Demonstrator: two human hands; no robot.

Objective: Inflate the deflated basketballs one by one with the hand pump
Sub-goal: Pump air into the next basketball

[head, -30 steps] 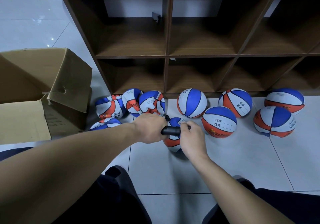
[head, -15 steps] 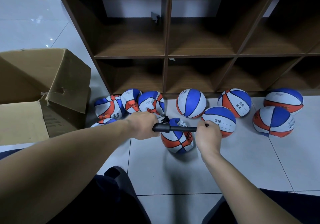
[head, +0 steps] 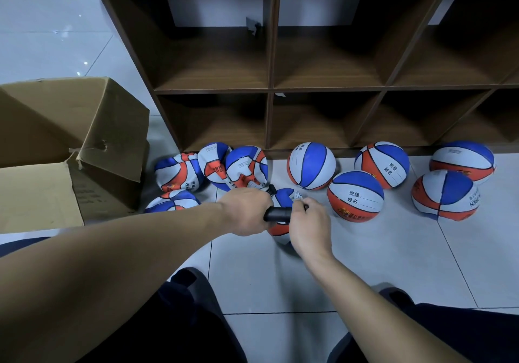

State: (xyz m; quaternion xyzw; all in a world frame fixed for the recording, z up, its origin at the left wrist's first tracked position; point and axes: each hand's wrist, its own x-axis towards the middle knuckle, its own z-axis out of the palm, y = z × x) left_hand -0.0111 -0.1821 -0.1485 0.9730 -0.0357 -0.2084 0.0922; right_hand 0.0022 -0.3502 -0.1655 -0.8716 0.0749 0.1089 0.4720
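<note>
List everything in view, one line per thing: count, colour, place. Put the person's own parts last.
round basketballs: five, blue, white and orange, on the floor right of the hands, near the shelf foot.
crumpled basketballs: four, same colours, clustered on the floor left of the hands, between box and shelf.
ball being pumped: one, same colours, on the floor under the hands, mostly hidden.
hand pump: one, black, lying sideways above that ball.
shelf unit: one, dark brown wood, open compartments, behind the balls.
cardboard box: one, brown, flaps open, at left.
floor: pale tiles.
left hand: grips the pump's barrel.
right hand: grips the pump's handle end, close against the barrel.
legs: dark trousers, bottom edge.
</note>
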